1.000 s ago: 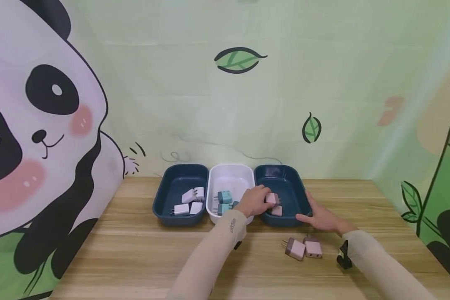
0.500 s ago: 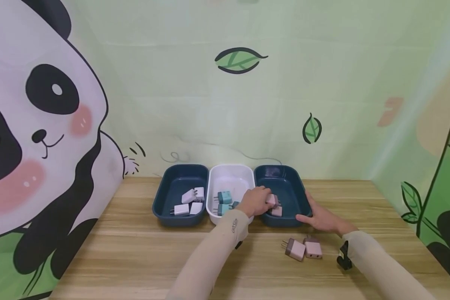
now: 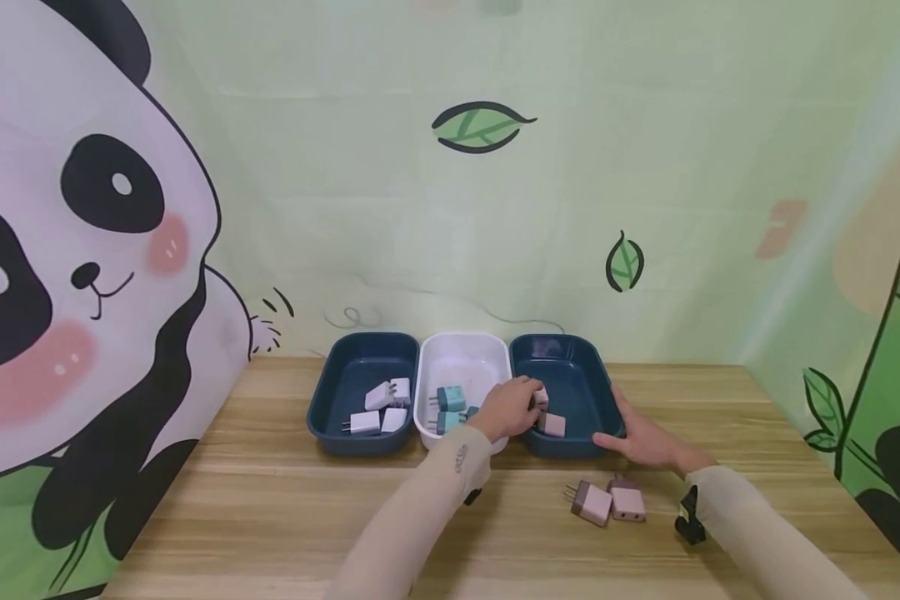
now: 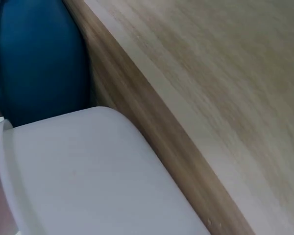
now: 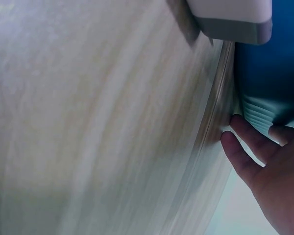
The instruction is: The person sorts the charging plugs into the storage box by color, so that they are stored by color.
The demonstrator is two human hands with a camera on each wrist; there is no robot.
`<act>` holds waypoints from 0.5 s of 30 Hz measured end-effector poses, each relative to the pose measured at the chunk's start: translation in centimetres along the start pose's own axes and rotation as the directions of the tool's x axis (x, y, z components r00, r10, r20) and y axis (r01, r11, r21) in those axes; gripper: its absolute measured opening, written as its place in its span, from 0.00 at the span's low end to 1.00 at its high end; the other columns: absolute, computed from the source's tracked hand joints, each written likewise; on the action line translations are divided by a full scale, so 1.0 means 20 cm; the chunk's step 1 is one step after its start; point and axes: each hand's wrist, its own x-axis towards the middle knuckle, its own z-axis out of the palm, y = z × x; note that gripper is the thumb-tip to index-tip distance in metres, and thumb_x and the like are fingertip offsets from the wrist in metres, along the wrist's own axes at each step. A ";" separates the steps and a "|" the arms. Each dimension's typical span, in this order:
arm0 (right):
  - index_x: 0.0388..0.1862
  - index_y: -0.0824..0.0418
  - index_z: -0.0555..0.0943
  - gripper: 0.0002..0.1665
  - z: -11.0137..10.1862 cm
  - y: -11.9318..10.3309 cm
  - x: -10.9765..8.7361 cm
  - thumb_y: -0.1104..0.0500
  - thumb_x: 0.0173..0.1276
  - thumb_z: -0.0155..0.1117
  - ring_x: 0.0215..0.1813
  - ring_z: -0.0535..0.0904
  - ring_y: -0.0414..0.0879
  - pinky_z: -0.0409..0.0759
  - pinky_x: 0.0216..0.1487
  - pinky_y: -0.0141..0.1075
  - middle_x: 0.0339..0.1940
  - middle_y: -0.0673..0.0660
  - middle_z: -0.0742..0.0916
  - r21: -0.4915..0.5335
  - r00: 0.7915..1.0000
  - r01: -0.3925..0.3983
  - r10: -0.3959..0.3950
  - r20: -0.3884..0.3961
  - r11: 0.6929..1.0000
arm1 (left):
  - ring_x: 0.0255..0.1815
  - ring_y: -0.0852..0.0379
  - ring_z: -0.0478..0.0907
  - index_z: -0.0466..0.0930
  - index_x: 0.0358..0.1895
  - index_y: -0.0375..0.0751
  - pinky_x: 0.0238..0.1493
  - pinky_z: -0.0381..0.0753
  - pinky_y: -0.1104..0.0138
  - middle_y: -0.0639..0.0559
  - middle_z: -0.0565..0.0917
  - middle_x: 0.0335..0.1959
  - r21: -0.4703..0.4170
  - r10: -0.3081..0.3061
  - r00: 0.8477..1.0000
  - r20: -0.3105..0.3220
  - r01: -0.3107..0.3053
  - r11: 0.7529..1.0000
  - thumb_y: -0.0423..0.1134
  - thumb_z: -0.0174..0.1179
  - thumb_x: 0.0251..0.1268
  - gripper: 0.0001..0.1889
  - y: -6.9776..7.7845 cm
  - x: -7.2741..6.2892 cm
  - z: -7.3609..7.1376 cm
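Note:
In the head view my left hand (image 3: pixel 506 408) reaches over the near left edge of the right dark blue tray (image 3: pixel 570 379). Its fingers pinch a pink charger plug (image 3: pixel 542 398), partly hidden by the hand. Another pink plug (image 3: pixel 552 425) lies on the tray floor just below. My right hand (image 3: pixel 645 433) rests against the same tray's near right corner, thumb at the front and fingers along the side. The right wrist view has those fingers (image 5: pixel 240 154) spread and fairly straight beside the blue wall. Two pink-and-brown plugs (image 3: pixel 592 502) (image 3: pixel 627 498) lie on the table before this tray.
Left of it, touching side by side, stand a white tray (image 3: pixel 465 346) with several teal plugs (image 3: pixel 450 397) and another dark blue tray (image 3: pixel 330 400) with several white plugs (image 3: pixel 364 423). All sit on a wooden table (image 3: pixel 270 500) before a printed cloth backdrop (image 3: pixel 330 167).
The pink plug at my left fingers has shifted slightly left and turned, showing more of the plug below it. My right hand stays against the tray.

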 end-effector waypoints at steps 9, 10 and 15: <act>0.75 0.64 0.30 0.59 0.00 -0.02 -0.01 0.43 0.67 0.59 0.70 0.51 0.72 0.51 0.63 0.65 0.74 0.73 0.47 -0.015 1.000 0.005 -0.005 -0.010 1.000 | 0.56 0.58 0.73 0.73 0.60 0.45 0.59 0.70 0.66 0.52 0.77 0.55 -0.109 0.105 0.994 -0.025 -0.107 0.988 0.43 0.57 0.67 0.20 0.02 -0.16 -0.12; 0.75 0.64 0.30 0.59 0.00 -0.02 -0.01 0.43 0.67 0.59 0.70 0.51 0.72 0.51 0.63 0.66 0.74 0.73 0.47 -0.014 1.000 0.007 -0.007 -0.009 1.000 | 0.57 0.58 0.73 0.74 0.59 0.45 0.60 0.69 0.67 0.52 0.77 0.56 -0.125 0.121 0.992 -0.023 -0.123 0.985 0.43 0.57 0.67 0.19 0.03 -0.18 -0.14; 0.75 0.63 0.31 0.59 0.00 -0.03 -0.01 0.44 0.67 0.60 0.69 0.53 0.72 0.53 0.62 0.66 0.74 0.73 0.48 0.002 1.000 0.024 -0.024 -0.005 1.000 | 0.52 0.61 0.75 0.77 0.55 0.45 0.56 0.71 0.70 0.54 0.79 0.52 -0.187 0.205 0.979 -0.023 -0.206 0.961 0.43 0.58 0.67 0.16 0.08 -0.30 -0.18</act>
